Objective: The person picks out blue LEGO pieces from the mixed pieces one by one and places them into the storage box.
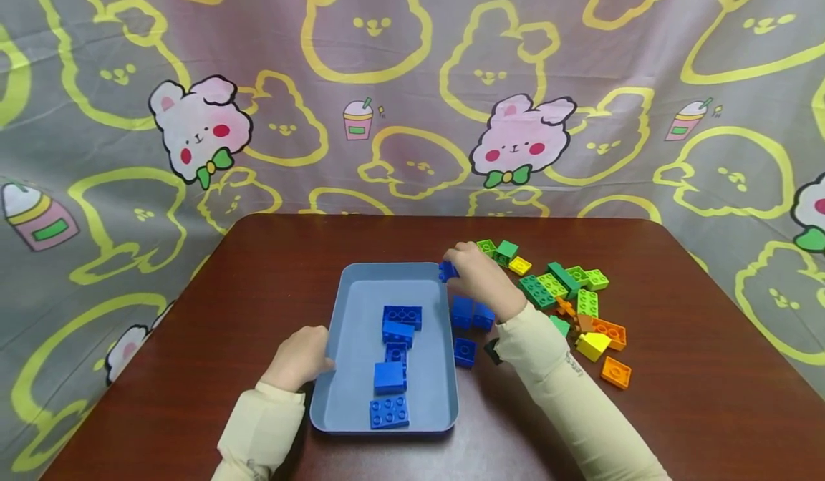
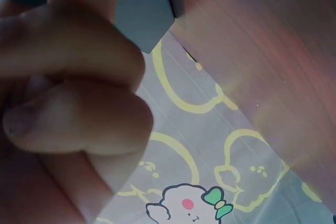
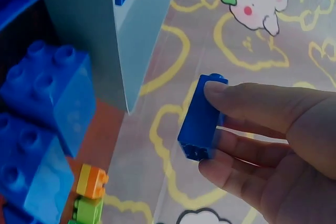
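A blue-grey tray (image 1: pixel 354 409) stands on the table with several blue toy bricks (image 1: pixel 389 412) inside. My left hand (image 1: pixel 300 356) grips the tray's left rim, thumb over the inner side; the left wrist view shows its curled fingers (image 2: pixel 94 119) close up beside the tray wall. At the tray's far right corner, my right hand (image 1: pixel 480 277) pinches a blue brick (image 3: pixel 199 119) between thumb and fingertips. Just outside the tray's right wall, below that hand, lie more blue bricks (image 1: pixel 465 352), two of them side by side with studs up in the right wrist view.
Green, yellow and orange bricks lie scattered to the right, among them a yellow brick (image 1: pixel 593 346) and an orange brick (image 1: pixel 616 372). A dark piece (image 1: pixel 493 352) is partly under my right sleeve. Behind the brown table (image 1: pixel 277 266) hangs a patterned curtain (image 1: pixel 412 109).
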`<action>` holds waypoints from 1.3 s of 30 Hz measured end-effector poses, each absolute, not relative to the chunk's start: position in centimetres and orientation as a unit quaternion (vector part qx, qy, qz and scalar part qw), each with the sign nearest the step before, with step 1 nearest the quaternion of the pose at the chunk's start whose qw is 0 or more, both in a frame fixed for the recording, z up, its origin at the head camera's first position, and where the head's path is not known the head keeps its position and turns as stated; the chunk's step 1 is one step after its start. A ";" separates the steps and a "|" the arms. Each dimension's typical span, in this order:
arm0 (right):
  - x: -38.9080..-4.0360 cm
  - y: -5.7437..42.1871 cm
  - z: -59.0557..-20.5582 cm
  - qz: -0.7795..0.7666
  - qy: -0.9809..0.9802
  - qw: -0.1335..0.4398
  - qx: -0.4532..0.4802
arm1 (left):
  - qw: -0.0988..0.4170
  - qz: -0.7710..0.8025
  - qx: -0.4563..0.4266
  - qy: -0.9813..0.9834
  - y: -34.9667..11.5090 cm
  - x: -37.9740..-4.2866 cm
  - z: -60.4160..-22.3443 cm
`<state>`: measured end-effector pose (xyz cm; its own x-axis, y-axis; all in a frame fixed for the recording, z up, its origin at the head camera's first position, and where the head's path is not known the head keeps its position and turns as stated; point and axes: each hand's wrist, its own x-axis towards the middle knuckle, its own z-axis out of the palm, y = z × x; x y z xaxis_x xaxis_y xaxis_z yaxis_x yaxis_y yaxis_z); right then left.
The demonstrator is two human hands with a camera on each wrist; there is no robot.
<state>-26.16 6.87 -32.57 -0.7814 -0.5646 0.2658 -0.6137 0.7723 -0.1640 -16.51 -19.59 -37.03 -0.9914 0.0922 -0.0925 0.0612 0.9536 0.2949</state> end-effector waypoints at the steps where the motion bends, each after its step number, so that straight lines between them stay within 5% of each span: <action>1: -26.2 6.6 -32.6 0.120 -0.935 0.102 0.319 | 0.053 0.149 0.038 0.987 -19.6 -16.5 -37.0; 39: -27.6 1.0 -34.6 0.033 -0.916 0.047 0.396 | 0.056 0.145 0.037 0.987 -19.8 -16.7 -37.2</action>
<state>-27.58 1.03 -34.63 -0.6816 -0.7231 0.1122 -0.7292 0.6839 -0.0225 -16.71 -19.78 -37.15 -0.9911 0.0890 -0.0991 0.0567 0.9552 0.2905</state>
